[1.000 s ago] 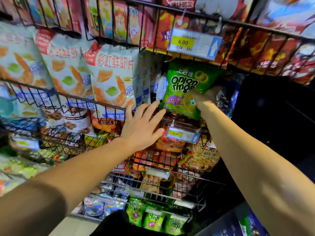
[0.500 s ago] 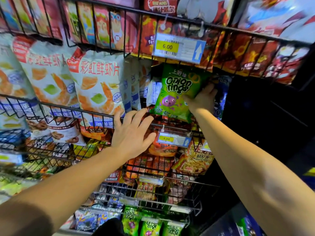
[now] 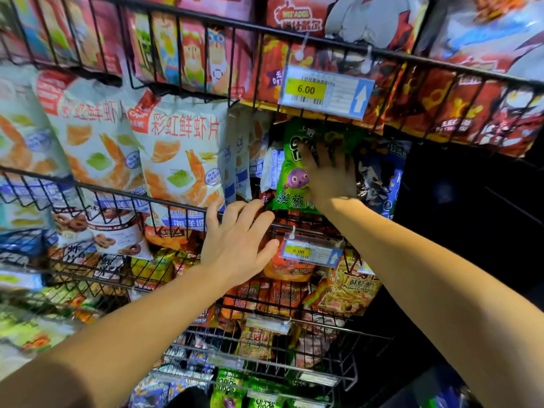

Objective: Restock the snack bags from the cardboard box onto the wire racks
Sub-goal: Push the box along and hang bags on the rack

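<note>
A price tag (image 3: 325,92) reading 6.00, with a white up arrow, hangs at upper centre. A smaller price tag (image 3: 310,252), also 6.00, hangs lower down, below it.

Shop aisle; dark unlit recess (image 3: 471,216) at right; pale floor (image 3: 11,360) lower left, blurred

Tiered black wire racks (image 3: 188,201), packed: prawn cracker bags (image 3: 179,154) middle tier, green onion-ring bag (image 3: 294,178) beside them.
</note>
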